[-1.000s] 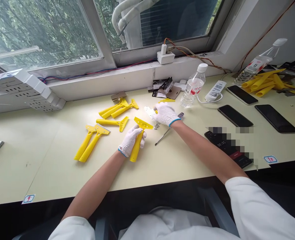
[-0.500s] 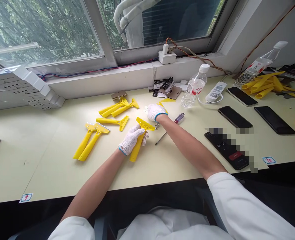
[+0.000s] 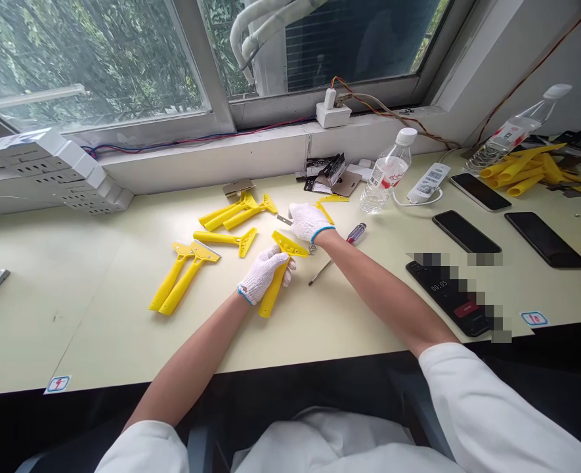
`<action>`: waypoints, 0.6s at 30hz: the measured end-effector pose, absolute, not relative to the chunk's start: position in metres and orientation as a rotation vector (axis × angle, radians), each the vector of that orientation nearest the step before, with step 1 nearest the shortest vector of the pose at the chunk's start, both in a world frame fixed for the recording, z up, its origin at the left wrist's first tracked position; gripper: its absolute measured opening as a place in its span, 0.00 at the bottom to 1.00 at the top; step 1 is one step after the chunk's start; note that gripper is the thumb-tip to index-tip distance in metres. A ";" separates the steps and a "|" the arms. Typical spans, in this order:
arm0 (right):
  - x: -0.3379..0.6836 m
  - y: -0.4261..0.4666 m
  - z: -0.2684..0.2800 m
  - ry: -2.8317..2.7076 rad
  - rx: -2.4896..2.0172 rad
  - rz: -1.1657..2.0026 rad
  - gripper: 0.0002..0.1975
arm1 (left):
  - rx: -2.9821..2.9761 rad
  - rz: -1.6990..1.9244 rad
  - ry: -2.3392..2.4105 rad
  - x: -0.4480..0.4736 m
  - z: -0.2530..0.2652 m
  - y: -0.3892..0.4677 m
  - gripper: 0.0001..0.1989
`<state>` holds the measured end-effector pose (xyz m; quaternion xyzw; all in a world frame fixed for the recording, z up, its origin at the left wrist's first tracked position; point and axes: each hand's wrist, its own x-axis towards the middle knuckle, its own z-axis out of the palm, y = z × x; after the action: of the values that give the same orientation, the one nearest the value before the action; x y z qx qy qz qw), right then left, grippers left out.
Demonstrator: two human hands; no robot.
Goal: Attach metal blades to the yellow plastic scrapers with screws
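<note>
My left hand (image 3: 265,270), in a white knitted glove, is wrapped round the handle of a yellow scraper (image 3: 274,289) whose wide head points away from me. My gloved right hand (image 3: 308,221) is closed on a small metal blade (image 3: 284,220) that sticks out to its left, just beyond the scraper's head. Beside the right wrist lies a screwdriver (image 3: 355,234) with a clear and purple handle. Small metal screws (image 3: 312,249) sit near the scraper head. Yellow plastic plates (image 3: 333,198) lie just past the right hand.
Several yellow scrapers (image 3: 186,279) lie to the left. Black packets (image 3: 327,172) and a water bottle (image 3: 386,171) stand at the back. On the right are several phones (image 3: 467,231), a power strip (image 3: 429,182) and a pile of yellow handles (image 3: 526,169). White boxes (image 3: 68,172) are at back left.
The blade has come into view in my right hand, which has shifted slightly. My left hand keeps its hold on the scraper. The whole view has moved a little.
</note>
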<state>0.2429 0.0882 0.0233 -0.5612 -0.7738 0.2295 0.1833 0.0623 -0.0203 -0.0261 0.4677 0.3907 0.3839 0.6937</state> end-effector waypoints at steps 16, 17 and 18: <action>0.306 0.002 -0.008 -1.756 -1.179 1.399 0.17 | 1.285 0.676 0.889 0.063 -0.030 -0.026 0.16; 0.304 0.001 -0.010 -1.775 -1.200 1.363 0.17 | 1.284 0.679 0.888 0.063 -0.030 -0.025 0.15; 0.302 0.001 -0.012 -1.793 -1.216 1.337 0.17 | 1.286 0.680 0.889 0.063 -0.031 -0.025 0.15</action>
<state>0.3023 0.0007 -0.0120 -0.4567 -0.6734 0.5020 0.2932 0.0627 -0.0254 -0.0307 0.5678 0.3924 0.3005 0.6582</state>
